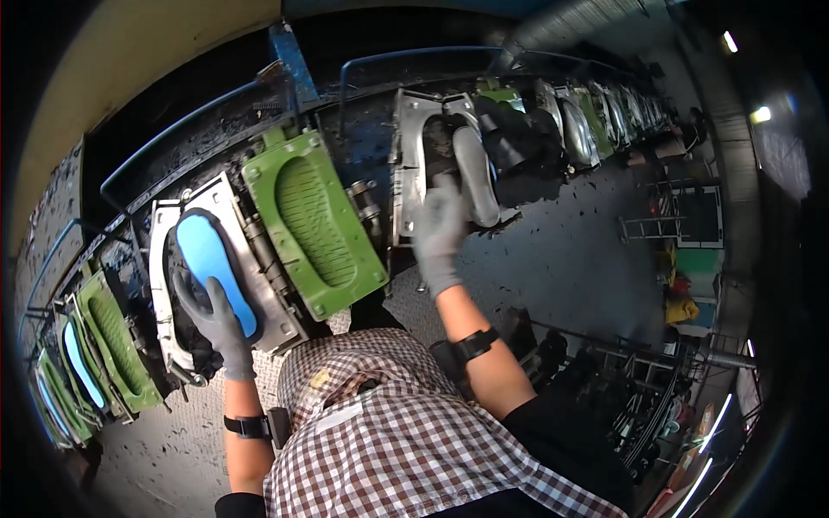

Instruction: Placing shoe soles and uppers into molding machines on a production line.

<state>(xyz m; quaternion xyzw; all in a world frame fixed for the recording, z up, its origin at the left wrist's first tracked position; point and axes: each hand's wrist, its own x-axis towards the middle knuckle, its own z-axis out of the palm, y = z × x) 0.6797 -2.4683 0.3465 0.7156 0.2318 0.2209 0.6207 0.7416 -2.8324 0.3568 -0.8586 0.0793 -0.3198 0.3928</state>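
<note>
Nearest, at lower frame: checked shirt [414,440] in brown and white, black bands at both wrists. Left hand [220,324], grey-gloved, reaching up-left onto blue sole [207,259]; fingers [192,293] spread and laid along the dark rim at the sole's lower end, touching, not clamped round anything. Blue sole lying flat in the cavity of a metal mould frame [168,259], long axis tilted up-left. Just right of that frame, green mould lid [315,224] swung open, ribbed foot-shaped recess facing the camera, touching the frame along its hinge side. Right hand [439,233], also grey-gloved, raised higher and further out; fingers [445,194] resting against the lower end of a grey shoe form [475,177] standing in the next open metal mould [413,155]; whether closed round the form or merely pressed on it, cannot tell. Black machine parts [518,138] directly right of the form. At left edge, more green moulds [117,345] with a blue insert, curving away along the line. Beyond, upper right, row of further moulds [604,116] receding. Far right: dark floor [570,250], metal racks [682,211].
</note>
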